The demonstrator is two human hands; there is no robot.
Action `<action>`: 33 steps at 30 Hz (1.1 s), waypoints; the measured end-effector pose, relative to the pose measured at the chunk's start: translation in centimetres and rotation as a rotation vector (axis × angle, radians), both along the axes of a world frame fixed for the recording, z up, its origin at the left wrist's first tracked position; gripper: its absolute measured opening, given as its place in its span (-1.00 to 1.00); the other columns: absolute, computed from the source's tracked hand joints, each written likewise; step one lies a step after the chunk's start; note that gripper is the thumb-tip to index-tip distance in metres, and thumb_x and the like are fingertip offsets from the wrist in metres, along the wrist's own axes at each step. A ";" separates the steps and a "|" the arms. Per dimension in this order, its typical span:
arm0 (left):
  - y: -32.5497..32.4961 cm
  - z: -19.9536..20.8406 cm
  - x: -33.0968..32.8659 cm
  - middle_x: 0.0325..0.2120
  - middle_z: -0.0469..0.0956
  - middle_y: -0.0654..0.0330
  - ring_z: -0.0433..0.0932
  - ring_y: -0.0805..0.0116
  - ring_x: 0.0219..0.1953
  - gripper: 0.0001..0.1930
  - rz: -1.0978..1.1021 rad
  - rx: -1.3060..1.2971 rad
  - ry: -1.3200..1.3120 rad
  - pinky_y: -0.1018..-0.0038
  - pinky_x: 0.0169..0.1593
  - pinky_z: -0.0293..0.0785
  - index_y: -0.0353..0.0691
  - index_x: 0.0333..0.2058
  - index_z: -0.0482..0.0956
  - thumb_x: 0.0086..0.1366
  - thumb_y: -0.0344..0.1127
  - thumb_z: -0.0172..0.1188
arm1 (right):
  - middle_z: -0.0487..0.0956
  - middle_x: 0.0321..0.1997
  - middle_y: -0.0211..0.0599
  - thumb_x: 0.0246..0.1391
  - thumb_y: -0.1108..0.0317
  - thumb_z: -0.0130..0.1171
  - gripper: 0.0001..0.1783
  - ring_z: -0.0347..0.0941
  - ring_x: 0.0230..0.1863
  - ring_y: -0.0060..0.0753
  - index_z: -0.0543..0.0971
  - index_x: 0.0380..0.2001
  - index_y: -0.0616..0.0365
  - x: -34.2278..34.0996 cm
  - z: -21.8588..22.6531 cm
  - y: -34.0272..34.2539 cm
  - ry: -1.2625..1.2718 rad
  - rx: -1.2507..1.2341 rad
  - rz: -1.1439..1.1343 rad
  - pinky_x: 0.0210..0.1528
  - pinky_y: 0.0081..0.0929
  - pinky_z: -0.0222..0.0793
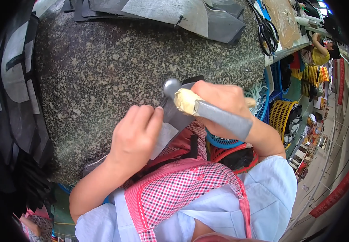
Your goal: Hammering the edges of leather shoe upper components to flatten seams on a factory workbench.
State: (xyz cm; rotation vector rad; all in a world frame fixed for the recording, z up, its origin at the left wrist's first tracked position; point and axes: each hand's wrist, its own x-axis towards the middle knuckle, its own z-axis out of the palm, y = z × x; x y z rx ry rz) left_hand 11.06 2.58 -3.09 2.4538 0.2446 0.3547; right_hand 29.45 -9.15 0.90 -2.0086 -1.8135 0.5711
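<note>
Gripping a hammer — likely head-heavy, best mid-handle — the right hand sits at two o'clock, left hand curled at eight.

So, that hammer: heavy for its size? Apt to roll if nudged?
Likely heavy for its size: the hammer has a rounded, metal-looking end. Probably rocks more than rolls, since its opposite end is long and flattened. The wrinkled yellowish wrap may keep it from feeling slippery.
</note>
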 end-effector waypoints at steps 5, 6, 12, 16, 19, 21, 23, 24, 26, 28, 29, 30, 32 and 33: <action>0.2 0.2 0.1 -0.44 0.43 0.12 0.44 0.23 -0.44 -0.73 -0.045 0.089 -0.012 0.41 -0.41 0.44 -0.41 -0.27 0.53 -0.02 -0.50 0.13 | 0.43 -0.58 -0.27 -0.15 0.35 0.20 -0.74 0.49 -0.56 -0.21 0.37 -0.41 0.15 -1.0 0.5 -0.1 0.002 0.094 0.070 -0.56 -0.36 0.40; 0.5 0.1 -0.5 -0.44 0.43 0.12 0.44 0.23 -0.44 -0.73 -0.047 0.090 -0.013 0.41 -0.41 0.44 -0.41 -0.27 0.53 -0.02 -0.50 0.13 | 0.44 -0.57 -0.26 -0.15 0.36 0.19 -0.75 0.49 -0.55 -0.19 0.35 -0.41 0.14 -1.0 0.0 -0.2 0.011 -0.001 0.076 -0.57 -0.35 0.40; 0.1 -1.3 -0.8 -0.43 0.45 0.13 0.46 0.20 -0.42 -0.68 0.084 -0.023 -0.152 0.39 -0.39 0.43 -0.34 -0.30 0.56 -0.14 -0.59 0.16 | 0.44 -0.57 -0.25 -0.13 0.37 0.17 -0.78 0.48 -0.53 -0.15 0.35 -0.42 0.09 -0.3 -0.4 -0.2 -0.037 0.051 0.033 -0.56 -0.32 0.39; 0.8 -1.1 2.8 -0.45 0.37 0.15 0.42 0.24 -0.40 -0.70 0.006 0.121 -0.089 0.41 -0.40 0.44 -0.35 -0.29 0.52 -0.10 -0.51 0.13 | 0.46 -0.52 -0.23 -0.14 0.36 0.21 -0.77 0.48 -0.52 -0.12 0.39 -0.40 0.12 1.4 0.7 0.5 -0.064 0.260 -0.105 -0.54 -0.34 0.38; 1.2 -1.0 3.0 -0.46 0.37 0.16 0.43 0.24 -0.39 -0.73 -0.017 0.136 -0.094 0.41 -0.39 0.45 -0.35 -0.30 0.52 -0.07 -0.48 0.14 | 0.49 -0.49 -0.19 -0.03 0.35 0.26 -0.82 0.50 -0.48 -0.08 0.50 -0.35 0.13 0.7 1.7 0.0 0.019 0.108 -0.072 -0.50 -0.33 0.39; 1.4 -1.1 2.8 -0.47 0.40 0.16 0.45 0.23 -0.40 -0.75 0.032 0.009 -0.095 0.40 -0.39 0.45 -0.31 -0.30 0.54 -0.06 -0.50 0.20 | 0.47 -0.53 -0.21 -0.12 0.38 0.22 -0.75 0.50 -0.50 -0.06 0.34 -0.42 0.11 0.6 0.1 -0.1 0.003 0.012 -0.118 -0.54 -0.28 0.39; 2.0 -0.5 1.9 -0.48 0.45 0.16 0.48 0.21 -0.43 -0.75 0.131 -0.273 -0.030 0.39 -0.38 0.44 -0.26 -0.31 0.57 -0.06 -0.50 0.29 | 0.47 -0.54 -0.21 -0.11 0.36 0.22 -0.74 0.50 -0.50 -0.05 0.33 -0.42 0.11 1.0 -0.2 -0.1 0.035 0.030 -0.131 -0.54 -0.27 0.39; 1.8 -0.6 1.6 -0.48 0.45 0.16 0.48 0.21 -0.43 -0.75 0.131 -0.274 -0.026 0.39 -0.38 0.44 -0.26 -0.31 0.57 -0.06 -0.50 0.29 | 0.47 -0.55 -0.22 -0.11 0.34 0.22 -0.74 0.50 -0.51 -0.07 0.34 -0.42 0.11 1.1 -0.2 0.0 0.035 0.047 -0.120 -0.54 -0.28 0.39; 1.4 -1.1 1.2 -0.46 0.44 0.16 0.46 0.22 -0.43 -0.73 0.064 -0.042 -0.134 0.40 -0.39 0.44 -0.29 -0.29 0.56 -0.07 -0.52 0.24 | 0.46 -0.55 -0.23 -0.11 0.32 0.22 -0.74 0.50 -0.51 -0.08 0.35 -0.42 0.11 1.4 -0.2 0.1 0.038 0.061 -0.112 -0.55 -0.29 0.39; 1.2 -1.2 1.1 -0.44 0.44 0.15 0.44 0.23 -0.44 -0.72 0.032 0.036 -0.134 0.41 -0.40 0.44 -0.32 -0.30 0.55 -0.09 -0.55 0.19 | 0.46 -0.56 -0.25 -0.13 0.32 0.22 -0.75 0.50 -0.52 -0.14 0.35 -0.43 0.11 1.7 -0.3 0.4 -0.083 0.164 -0.052 -0.57 -0.31 0.38; 1.1 -1.1 1.1 -0.43 0.44 0.15 0.43 0.23 -0.44 -0.71 0.030 0.078 -0.118 0.41 -0.40 0.44 -0.33 -0.30 0.55 -0.10 -0.56 0.17 | 0.46 -0.57 -0.28 -0.16 0.33 0.21 -0.76 0.50 -0.55 -0.19 0.36 -0.45 0.12 1.2 0.5 0.7 -0.131 0.215 -0.070 -0.58 -0.34 0.38; 1.0 -0.8 1.2 -0.41 0.44 0.15 0.43 0.23 -0.44 -0.70 0.022 0.119 -0.107 0.42 -0.41 0.44 -0.34 -0.30 0.55 -0.12 -0.56 0.15 | 0.45 -0.58 -0.29 -0.15 0.34 0.19 -0.76 0.49 -0.57 -0.20 0.35 -0.44 0.12 0.8 0.5 0.4 -0.033 0.309 -0.054 -0.59 -0.35 0.38; 1.1 -0.4 1.3 -0.42 0.45 0.14 0.45 0.23 -0.43 -0.73 0.006 0.117 -0.095 0.40 -0.39 0.45 -0.33 -0.31 0.55 -0.09 -0.57 0.19 | 0.46 -0.60 -0.28 -0.14 0.33 0.19 -0.75 0.49 -0.58 -0.18 0.35 -0.42 0.12 -0.1 0.4 0.0 0.027 0.081 0.029 -0.58 -0.34 0.39; 1.3 -0.7 1.1 -0.42 0.45 0.14 0.46 0.22 -0.42 -0.74 0.041 -0.003 -0.110 0.39 -0.38 0.45 -0.32 -0.31 0.55 -0.08 -0.57 0.21 | 0.46 -0.61 -0.26 -0.11 0.32 0.18 -0.75 0.49 -0.57 -0.17 0.35 -0.40 0.12 -0.3 -0.3 0.0 -0.042 0.013 0.004 -0.58 -0.32 0.39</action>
